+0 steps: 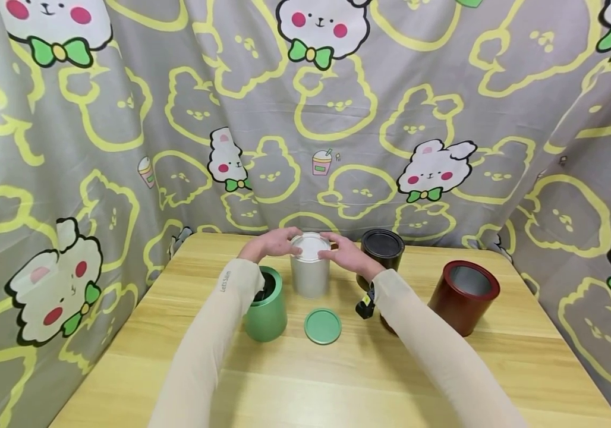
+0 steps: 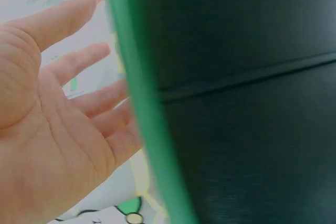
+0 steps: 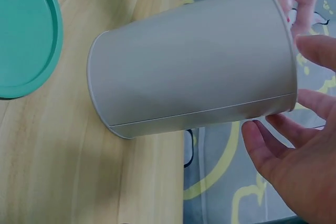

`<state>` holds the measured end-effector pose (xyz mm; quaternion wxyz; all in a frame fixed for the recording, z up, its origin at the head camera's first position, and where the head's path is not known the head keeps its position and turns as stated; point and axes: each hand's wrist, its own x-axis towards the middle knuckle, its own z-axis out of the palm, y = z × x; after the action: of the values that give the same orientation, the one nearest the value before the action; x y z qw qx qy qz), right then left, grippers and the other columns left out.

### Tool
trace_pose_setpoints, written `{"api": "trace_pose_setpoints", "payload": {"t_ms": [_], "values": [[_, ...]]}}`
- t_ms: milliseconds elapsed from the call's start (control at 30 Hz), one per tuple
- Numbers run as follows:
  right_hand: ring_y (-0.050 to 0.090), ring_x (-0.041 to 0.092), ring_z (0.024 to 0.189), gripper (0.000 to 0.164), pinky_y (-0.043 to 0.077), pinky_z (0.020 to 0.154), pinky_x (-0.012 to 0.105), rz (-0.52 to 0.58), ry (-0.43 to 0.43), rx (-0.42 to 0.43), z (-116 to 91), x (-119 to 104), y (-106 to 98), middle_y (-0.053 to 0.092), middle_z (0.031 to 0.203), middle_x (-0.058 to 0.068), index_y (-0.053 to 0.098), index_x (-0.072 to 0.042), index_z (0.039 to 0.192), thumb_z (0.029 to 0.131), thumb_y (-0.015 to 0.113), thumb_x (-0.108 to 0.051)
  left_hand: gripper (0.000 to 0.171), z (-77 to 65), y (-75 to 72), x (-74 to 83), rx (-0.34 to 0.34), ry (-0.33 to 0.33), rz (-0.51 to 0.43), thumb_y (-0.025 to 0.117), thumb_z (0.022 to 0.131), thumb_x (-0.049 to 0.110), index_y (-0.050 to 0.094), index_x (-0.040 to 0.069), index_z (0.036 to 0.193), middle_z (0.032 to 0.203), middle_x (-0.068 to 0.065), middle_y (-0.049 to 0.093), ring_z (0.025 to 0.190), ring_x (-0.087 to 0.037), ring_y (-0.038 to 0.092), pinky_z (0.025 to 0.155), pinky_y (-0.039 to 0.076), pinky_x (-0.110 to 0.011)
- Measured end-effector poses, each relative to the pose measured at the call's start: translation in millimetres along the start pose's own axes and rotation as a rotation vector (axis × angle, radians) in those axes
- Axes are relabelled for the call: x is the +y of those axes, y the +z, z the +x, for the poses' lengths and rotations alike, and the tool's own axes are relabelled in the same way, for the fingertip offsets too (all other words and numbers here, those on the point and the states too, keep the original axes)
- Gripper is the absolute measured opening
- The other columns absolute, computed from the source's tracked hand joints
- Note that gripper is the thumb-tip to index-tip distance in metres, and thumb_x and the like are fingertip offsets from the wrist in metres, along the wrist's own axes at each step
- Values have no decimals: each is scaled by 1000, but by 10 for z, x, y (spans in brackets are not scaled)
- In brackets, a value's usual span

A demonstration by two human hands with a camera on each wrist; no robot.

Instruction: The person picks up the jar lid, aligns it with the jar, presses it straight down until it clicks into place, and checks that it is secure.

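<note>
A white canister (image 1: 310, 276) stands upright at the back middle of the table, a white lid (image 1: 312, 245) on its top. From the left, my left hand (image 1: 276, 242) holds its upper rim, thumb in front and fingers behind. My right hand (image 1: 350, 254) grips the same rim from the right; in the right wrist view its fingertips (image 3: 253, 129) are at the side just below the rim. Below my left wrist stands an uncovered green canister (image 1: 266, 318) with a dark inside, which fills much of the left wrist view. A round green lid (image 1: 323, 326) lies flat in front of the white canister.
Behind my right forearm stands a black canister (image 1: 388, 258) with a black lid. Farther right is an uncovered dark red canister (image 1: 455, 306). Part of a dark brown thing shows under my right sleeve. A patterned grey curtain (image 1: 348, 119) hangs behind the wooden table (image 1: 295, 380).
</note>
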<state>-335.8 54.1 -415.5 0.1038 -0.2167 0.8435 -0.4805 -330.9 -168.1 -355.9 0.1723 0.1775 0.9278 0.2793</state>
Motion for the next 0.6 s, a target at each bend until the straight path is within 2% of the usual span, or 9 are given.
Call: {"api": "trace_pose_setpoints", "payload": {"t_ms": [167, 333, 467, 600], "values": [[46, 33, 120, 57, 44, 91, 45, -69, -55, 41, -51, -65, -58, 46, 138, 15, 40, -5, 142, 92, 62, -23, 56, -60, -89, 162, 16, 37, 53, 58, 94, 26, 37, 9, 143, 142, -17, 41, 129, -31, 38, 103, 34, -46], [47, 32, 119, 55, 42, 94, 46, -125, -87, 74, -135, -112, -128, 48, 137, 14, 45, -4, 139, 91, 64, -20, 60, -188, -151, 356, 30, 87, 73, 58, 94, 26, 33, 9, 145, 147, -15, 36, 134, -29, 33, 106, 31, -45], [46, 35, 121, 53, 42, 95, 47, -128, -113, 55, -227, -140, -184, 46, 138, 15, 45, -4, 139, 91, 63, -18, 58, -333, -133, 484, 57, 190, 148, 59, 93, 27, 37, 7, 143, 142, -14, 42, 129, -30, 41, 103, 34, -43], [45, 34, 122, 52, 43, 95, 46, -131, -142, 30, -345, -179, -232, 45, 138, 16, 45, -4, 138, 91, 63, -17, 56, -480, -71, 581, 73, 277, 156, 60, 93, 28, 40, 5, 140, 138, -12, 46, 122, -31, 47, 98, 40, -41]]}}
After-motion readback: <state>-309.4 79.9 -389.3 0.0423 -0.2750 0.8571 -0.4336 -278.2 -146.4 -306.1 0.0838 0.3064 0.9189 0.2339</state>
